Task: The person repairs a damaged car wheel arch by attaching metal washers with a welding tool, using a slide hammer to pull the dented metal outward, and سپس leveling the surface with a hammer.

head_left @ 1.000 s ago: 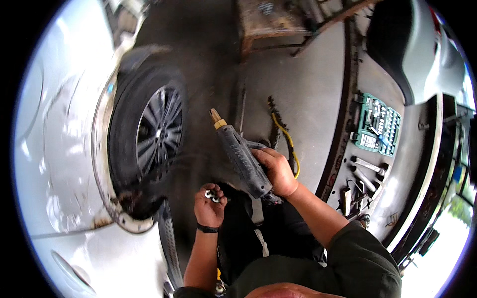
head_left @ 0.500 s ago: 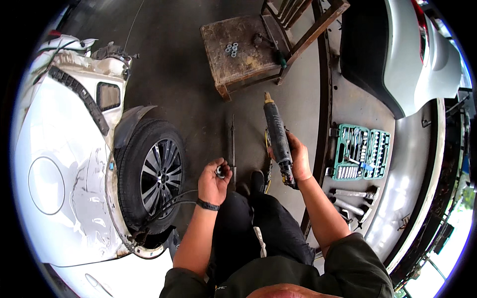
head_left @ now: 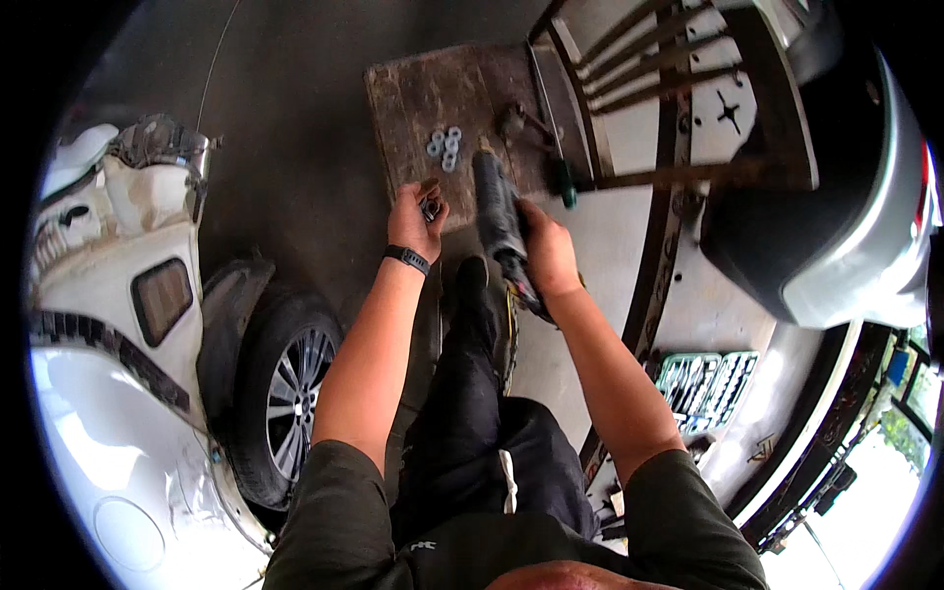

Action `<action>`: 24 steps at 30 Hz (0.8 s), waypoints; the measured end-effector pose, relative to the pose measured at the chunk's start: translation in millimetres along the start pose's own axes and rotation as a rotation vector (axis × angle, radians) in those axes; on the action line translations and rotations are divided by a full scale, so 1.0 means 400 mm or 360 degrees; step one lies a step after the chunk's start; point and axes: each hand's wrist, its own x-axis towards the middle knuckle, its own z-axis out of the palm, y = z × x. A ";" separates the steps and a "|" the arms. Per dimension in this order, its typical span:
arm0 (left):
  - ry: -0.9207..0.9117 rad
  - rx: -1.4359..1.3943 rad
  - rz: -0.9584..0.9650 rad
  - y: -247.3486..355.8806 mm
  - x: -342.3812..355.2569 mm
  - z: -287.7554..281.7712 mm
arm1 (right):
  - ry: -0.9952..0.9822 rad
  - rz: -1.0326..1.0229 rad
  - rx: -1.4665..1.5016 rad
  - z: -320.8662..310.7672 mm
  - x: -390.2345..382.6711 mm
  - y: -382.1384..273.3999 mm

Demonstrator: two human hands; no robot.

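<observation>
My right hand is wrapped round a dark cylindrical power tool with a brass-coloured tip, which is angled up over the near part of a worn wooden chair. To its left my left hand is closed, with a small shiny metal piece showing between curled fingers; its exact kind is not clear. Several silvery rings lie on the seat just beyond both hands. Right of them rest a hammer-like tool and a long thin tool with a green handle.
At the left stands a white car body with a cut-open panel and a wheel. A green tool case lies open on the right. Beyond it sits a silver bumper. A dark rail crosses the floor.
I have come closer to the chair, and both hands have moved forward to its near edge. The power tool now hangs over the seat. Both hands keep their hold.
</observation>
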 end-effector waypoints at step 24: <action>-0.0113 0.0495 0.0058 0.117 0.099 0.082 | 0.0018 0.0361 -0.0714 -0.012 0.432 0.065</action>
